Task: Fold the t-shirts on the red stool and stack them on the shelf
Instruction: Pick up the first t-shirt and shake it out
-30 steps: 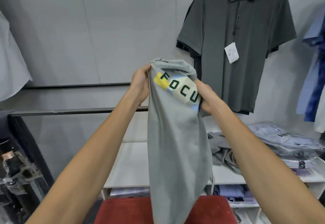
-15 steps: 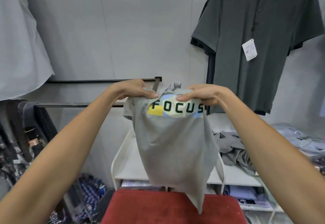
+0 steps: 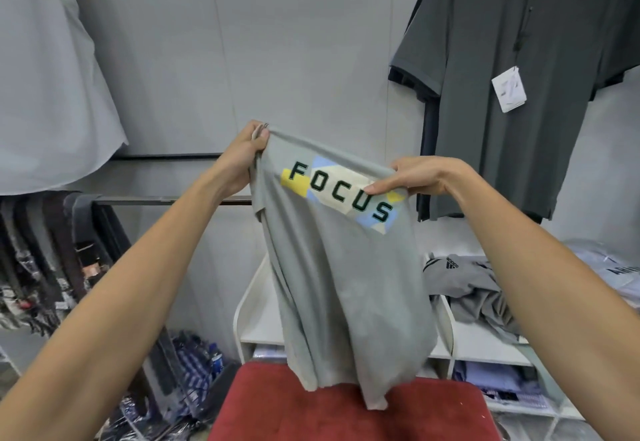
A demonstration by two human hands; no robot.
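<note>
Dark grey polo shirt (image 3: 512, 101) hangs on the wall up right, white price tag (image 3: 508, 89) dangling off its placket. A pale shirt (image 3: 48, 87) hangs far left over a rail of dark belts (image 3: 52, 250). Bagged checked shirts (image 3: 194, 364) sit on the floor.

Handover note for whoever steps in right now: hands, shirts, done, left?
Left hand: grips the upper corner of the grey FOCUS-print t-shirt.
Right hand: pinches the other top edge, thumb on the print.
The shirt hangs in the air, unfolded, its hem dangling just above the red cushioned stool.
White shelf unit behind the stool: a crumpled grey sports-logo shirt lies on top, not folded.
Done: nothing folded or stacked that I can see.
Left: lay the held shirt flat on the stool, fold it, stack it on the shelf; probably the crumpled one too.
</note>
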